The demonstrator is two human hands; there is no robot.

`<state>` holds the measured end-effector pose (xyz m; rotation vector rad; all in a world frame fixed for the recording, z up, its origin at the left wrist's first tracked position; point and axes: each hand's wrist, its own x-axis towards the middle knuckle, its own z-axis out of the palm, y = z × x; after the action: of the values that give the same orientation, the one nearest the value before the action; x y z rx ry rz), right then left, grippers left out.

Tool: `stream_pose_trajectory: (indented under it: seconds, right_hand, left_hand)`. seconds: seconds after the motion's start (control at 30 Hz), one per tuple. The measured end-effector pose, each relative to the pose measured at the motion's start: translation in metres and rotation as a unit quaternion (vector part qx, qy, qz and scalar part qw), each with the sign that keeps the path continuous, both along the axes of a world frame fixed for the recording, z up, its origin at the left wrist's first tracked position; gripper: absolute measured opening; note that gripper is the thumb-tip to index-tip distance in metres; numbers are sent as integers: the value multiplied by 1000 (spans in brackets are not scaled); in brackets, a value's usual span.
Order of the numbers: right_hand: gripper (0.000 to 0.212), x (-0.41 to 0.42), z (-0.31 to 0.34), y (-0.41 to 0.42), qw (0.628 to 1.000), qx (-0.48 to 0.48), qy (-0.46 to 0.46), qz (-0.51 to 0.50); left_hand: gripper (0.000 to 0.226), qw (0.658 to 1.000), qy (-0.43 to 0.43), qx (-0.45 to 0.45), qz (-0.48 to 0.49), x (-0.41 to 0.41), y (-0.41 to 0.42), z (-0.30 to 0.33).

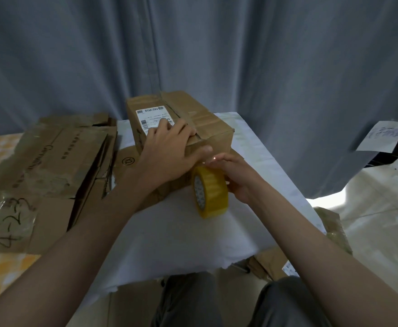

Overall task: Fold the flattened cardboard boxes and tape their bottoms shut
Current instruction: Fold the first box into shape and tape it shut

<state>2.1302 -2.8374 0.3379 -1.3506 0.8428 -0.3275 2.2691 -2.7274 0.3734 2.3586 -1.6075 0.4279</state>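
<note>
A folded brown cardboard box (207,119) with a white shipping label stands on the white table (169,237), its closed flaps facing up. My left hand (169,152) presses down on the flaps, with the thumb over the box's near edge. My right hand (238,175) grips a yellow roll of tape (211,192) just below that near edge, fingers on the roll's far side. A shiny strip of tape runs from the roll up to the box edge by my left thumb.
A pile of flattened cardboard boxes (51,171) lies to the left, one marked "4-23". More cardboard (276,263) sits on the floor under the table's right side. A grey curtain (217,55) hangs behind. My knees are below the table's near edge.
</note>
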Motion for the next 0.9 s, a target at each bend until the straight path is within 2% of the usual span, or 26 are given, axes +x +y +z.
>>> stream_pose_trajectory:
  seconds: [0.1, 0.2, 0.27, 0.4, 0.47, 0.53, 0.63, 0.73, 0.9]
  right_hand:
    - [15, -3, 3, 0, 1000, -3, 23, 13]
    - [23, -12, 7, -2, 999, 8, 34, 26]
    - [26, -19, 9, -4, 999, 21, 37, 23]
    - [16, -28, 9, -4, 1000, 7, 26, -11]
    - [9, -31, 8, 0, 1000, -18, 19, -12]
    - [6, -34, 5, 3, 999, -46, 8, -11]
    - [4, -37, 3, 8, 997, -74, -12, -25]
    - [6, -43, 1, 8, 993, -93, -33, -62]
    - [7, -62, 9, 7, 985, -116, -81, -101]
  left_hand:
    - [51, 1000, 4, -6, -17, 6, -8, 7]
    - [43, 999, -10, -8, -37, 13, -14, 5]
    - [42, 999, -24, -16, -40, 15, -17, 1]
    - [44, 997, -3, -55, -55, 16, -18, -2]
    - [63, 995, 37, -47, -77, 15, -17, -3]
    - [77, 996, 41, 16, -79, 15, -16, -3]
    - [72, 995, 10, 82, -54, 14, -17, 0]
    - [63, 994, 25, 92, -50, 8, -18, 5]
    - [61, 993, 16, 103, -54, 11, -15, 4]
